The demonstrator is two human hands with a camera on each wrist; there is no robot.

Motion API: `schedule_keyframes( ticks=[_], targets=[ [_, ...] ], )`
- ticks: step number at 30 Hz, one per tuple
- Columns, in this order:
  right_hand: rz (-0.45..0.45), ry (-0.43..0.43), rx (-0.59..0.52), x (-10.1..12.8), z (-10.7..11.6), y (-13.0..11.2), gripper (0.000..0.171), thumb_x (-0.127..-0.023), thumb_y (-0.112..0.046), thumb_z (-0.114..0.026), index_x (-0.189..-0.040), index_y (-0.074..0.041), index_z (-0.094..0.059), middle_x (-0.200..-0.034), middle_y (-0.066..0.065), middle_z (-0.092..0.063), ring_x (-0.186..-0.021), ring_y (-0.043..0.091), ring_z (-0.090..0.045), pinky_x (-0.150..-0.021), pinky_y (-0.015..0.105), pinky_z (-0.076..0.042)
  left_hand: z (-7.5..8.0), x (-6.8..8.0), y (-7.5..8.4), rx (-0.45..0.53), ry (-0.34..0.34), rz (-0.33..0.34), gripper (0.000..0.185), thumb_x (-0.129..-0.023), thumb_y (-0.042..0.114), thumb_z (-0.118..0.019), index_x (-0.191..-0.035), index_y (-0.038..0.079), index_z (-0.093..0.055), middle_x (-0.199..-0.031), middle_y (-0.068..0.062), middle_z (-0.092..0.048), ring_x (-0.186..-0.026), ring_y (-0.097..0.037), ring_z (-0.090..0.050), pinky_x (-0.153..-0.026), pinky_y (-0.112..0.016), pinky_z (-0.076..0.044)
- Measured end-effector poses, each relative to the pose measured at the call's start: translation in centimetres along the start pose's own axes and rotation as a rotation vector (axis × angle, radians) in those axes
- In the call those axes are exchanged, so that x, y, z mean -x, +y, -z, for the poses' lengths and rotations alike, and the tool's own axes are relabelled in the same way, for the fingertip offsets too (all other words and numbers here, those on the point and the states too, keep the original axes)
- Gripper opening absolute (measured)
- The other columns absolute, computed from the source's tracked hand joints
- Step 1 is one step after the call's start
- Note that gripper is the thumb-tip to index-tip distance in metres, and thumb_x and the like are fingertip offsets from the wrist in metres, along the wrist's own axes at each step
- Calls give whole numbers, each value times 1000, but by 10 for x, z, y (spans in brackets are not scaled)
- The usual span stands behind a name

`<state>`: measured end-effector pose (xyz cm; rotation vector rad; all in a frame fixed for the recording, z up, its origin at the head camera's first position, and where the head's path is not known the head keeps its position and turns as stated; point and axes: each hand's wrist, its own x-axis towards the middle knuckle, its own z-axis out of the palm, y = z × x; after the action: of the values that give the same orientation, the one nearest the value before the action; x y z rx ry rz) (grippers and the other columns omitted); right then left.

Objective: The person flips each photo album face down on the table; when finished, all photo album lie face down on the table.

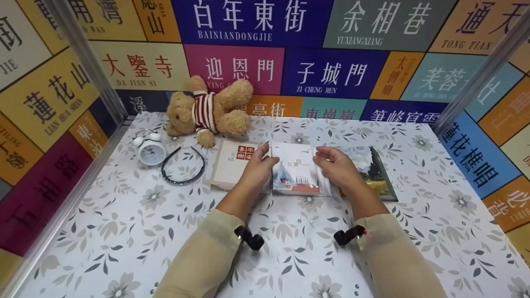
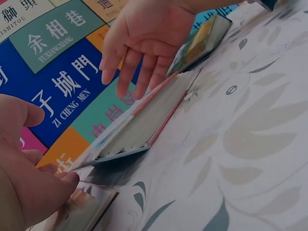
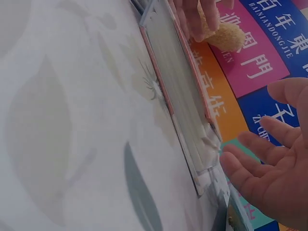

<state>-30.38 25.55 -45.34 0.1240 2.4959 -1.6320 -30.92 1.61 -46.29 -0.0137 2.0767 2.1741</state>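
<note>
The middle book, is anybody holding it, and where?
Not gripped. The left hand touches the middle book at its left edge with relaxed fingers; the right hand hovers open just beside its right edge.

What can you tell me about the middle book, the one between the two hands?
The middle book lies flat on the floral tablecloth, between a cream book and a book with a painted cover. Its cover is pale with a small illustration and a reddish lower band; the wrist views show a thick block of pages and a salmon edge. The left hand touches its left side; the right hand hovers open at its right.
</note>
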Motion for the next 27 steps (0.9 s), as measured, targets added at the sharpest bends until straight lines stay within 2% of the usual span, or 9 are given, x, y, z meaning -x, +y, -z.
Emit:
schedule_keyframes(
  ticks=[4,8,13,17,22,27],
  targets=[
    [-11,-11,13,1,-2,1,63,-94,-47,-63,-146,-18,-46,-151,4,-46,-138,23,-45,-111,44,-44,-2,2,-1,-9,-15,42,69,-92,18,-61,-154,8,-31,-160,-13,-33,-149,-28,-30,-124,-38,-24],
    [-34,6,23,1,-3,1,58,-95,-43,-61,-146,-19,-46,-150,3,-47,-137,22,-46,-110,43,-45,-3,2,-2,1,-29,92,71,-92,21,-61,-155,11,-29,-160,-14,-33,-150,-26,-29,-124,-38,-25],
    [-62,16,38,1,-3,2,56,-96,-41,-60,-146,-20,-46,-150,2,-48,-138,23,-46,-112,43,-43,-5,3,-3,47,-57,145,72,-93,21,-59,-156,11,-26,-158,-14,-36,-145,-27,-38,-122,-40,-29],
    [-54,11,53,1,-4,4,57,-96,-40,-60,-147,-20,-44,-150,3,-48,-140,24,-45,-116,44,-38,-8,3,-3,82,-74,129,71,-93,18,-59,-156,9,-25,-157,-15,-38,-143,-26,-41,-121,-39,-32],
    [-27,-7,46,3,-7,3,57,-97,-38,-59,-148,-19,-44,-150,3,-50,-140,22,-44,-118,42,-36,-7,2,-3,101,-59,86,69,-93,15,-59,-154,5,-27,-158,-15,-36,-147,-25,-35,-123,-37,-28],
    [-18,-45,-1,6,-10,-2,60,-96,-37,-61,-150,-19,-42,-152,2,-47,-141,22,-43,-117,42,-38,-7,4,0,70,-48,26,72,-91,14,-62,-154,6,-29,-160,-10,-35,-150,-21,-28,-125,-35,-21]
  ],
)
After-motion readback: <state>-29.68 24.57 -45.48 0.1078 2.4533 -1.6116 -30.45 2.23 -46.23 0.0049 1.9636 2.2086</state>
